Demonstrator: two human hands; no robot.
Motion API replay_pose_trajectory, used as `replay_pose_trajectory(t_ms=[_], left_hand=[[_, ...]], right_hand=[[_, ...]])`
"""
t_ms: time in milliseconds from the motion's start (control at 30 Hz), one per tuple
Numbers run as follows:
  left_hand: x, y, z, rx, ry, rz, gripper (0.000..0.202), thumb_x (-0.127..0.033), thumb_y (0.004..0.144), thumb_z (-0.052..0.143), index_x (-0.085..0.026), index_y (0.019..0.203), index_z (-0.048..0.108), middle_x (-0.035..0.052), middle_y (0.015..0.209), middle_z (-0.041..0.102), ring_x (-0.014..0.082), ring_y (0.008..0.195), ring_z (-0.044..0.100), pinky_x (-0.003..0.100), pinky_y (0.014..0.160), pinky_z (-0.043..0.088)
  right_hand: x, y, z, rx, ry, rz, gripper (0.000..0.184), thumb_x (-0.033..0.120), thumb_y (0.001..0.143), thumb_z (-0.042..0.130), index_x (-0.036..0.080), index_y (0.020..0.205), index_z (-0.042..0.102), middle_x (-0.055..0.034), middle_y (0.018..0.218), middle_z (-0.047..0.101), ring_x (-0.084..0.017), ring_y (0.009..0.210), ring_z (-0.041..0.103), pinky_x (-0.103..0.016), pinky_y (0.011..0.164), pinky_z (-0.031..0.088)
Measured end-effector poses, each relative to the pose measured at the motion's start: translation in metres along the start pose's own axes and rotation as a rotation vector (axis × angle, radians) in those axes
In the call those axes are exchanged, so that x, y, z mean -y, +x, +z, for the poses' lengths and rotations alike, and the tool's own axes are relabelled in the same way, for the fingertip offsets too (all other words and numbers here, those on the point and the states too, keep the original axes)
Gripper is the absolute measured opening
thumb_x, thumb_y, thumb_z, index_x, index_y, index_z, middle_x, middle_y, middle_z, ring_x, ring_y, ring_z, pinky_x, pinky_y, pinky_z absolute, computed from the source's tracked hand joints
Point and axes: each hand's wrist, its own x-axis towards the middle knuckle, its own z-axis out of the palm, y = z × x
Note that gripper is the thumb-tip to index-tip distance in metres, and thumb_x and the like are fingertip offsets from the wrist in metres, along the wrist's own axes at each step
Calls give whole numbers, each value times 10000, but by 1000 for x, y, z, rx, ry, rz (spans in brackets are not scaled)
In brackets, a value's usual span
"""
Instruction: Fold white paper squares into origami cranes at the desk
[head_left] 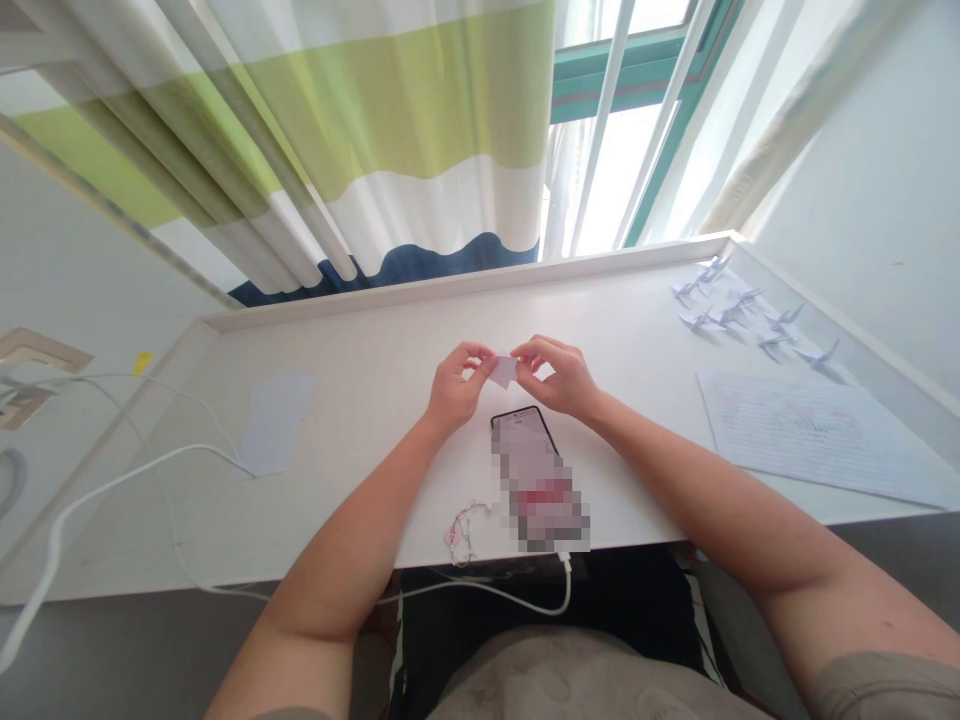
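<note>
Between my two hands, a small folded piece of white paper (505,371) is held up just beyond the phone, one point of it downward. My left hand (458,382) pinches its left edge between thumb and fingers. On the opposite edge, my right hand (556,374) grips it the same way. The phone (534,470) lies face up on the white desk below my hands, its screen partly blurred out. At the far right sit several folded paper cranes (731,312).
Lined sheets with writing (806,430) lie at the right. White paper pieces (277,420) are on the left, near white cables (150,460). A beaded phone strap (463,532) rests by the front edge. A raised rim (465,287) runs along the back, before the curtain (450,100).
</note>
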Motion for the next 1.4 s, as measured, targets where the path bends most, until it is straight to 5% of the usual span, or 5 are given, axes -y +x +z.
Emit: replay_pose_trajectory(t_ms=[233, 933, 1067, 1200, 1400], left_hand=[[6, 1, 2, 25, -190, -73, 327, -528, 876, 802, -223, 934, 699, 31, 916, 738, 187, 893, 696, 336, 819, 556], [4, 1, -1, 34, -180, -79, 327, -514, 852, 827, -217, 902, 699, 31, 888, 752, 184, 862, 716, 331, 789, 562], [2, 1, 0, -20, -182, -38, 309, -505, 884, 801, -217, 909, 691, 66, 1004, 774, 218, 1011, 738, 373, 884, 576], [1, 2, 0, -122, -144, 28, 291, -485, 899, 792, -215, 888, 682, 103, 1194, 763, 252, 1198, 709, 466, 1053, 547], [-2, -3, 1, 34, -157, 30, 290, -473, 901, 795, -218, 863, 664, 143, 1451, 685, 326, 1446, 580, 611, 1241, 381]], right_hand=[[3, 4, -5, -7, 67, -74, 65, 196, 912, 651, 227, 897, 706, -19, 808, 668, -154, 703, 637, -309, 655, 559], [-5, 3, -8, 121, -73, -147, 150, 247, 1002, 596, 233, 891, 695, -37, 850, 699, -158, 723, 641, -303, 644, 515], [-5, 2, -5, 63, -5, -17, 84, 230, 993, 597, 230, 1028, 674, -30, 875, 725, -163, 755, 689, -311, 709, 570], [-7, 0, 1, 58, 54, 73, 249, 330, 928, 732, 228, 1129, 628, -47, 953, 762, -200, 848, 730, -357, 794, 614], [-8, 1, 3, 57, -7, 47, 104, 313, 1032, 616, 232, 1006, 675, -36, 905, 745, -176, 810, 694, -318, 726, 564]])
